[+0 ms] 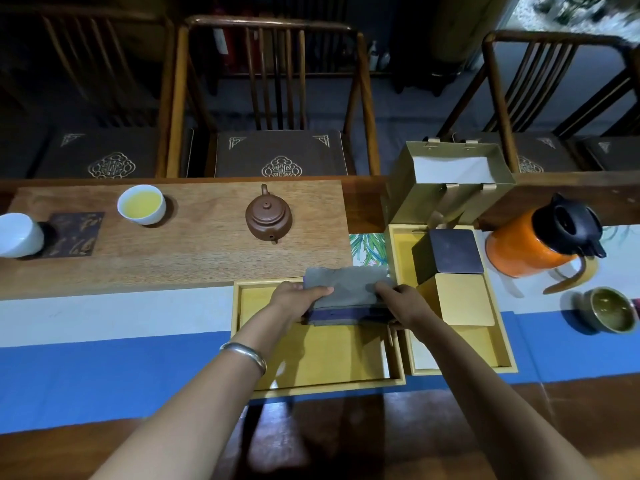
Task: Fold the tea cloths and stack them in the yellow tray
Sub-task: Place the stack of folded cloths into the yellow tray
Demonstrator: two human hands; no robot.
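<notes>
**Both hands on the folded cloths, right over the tray**

So the left hand (pixel 294 301) and right hand (pixel 403 304) each have a grip on one end of the folded tea cloths (pixel 348 296), a grey one on top and a darker purple one under it, fingers curled round the edges. The bundle sits over the far end of the yellow tray (pixel 311 384) on the worktop (pixel 104 368). Just beside it there's a second yellow box (pixel 505 341) holding a dark tin (pixel 450 251). A brown teapot (pixel 269 216) and orange kettle (pixel 530 247) stand further back.
</notes>
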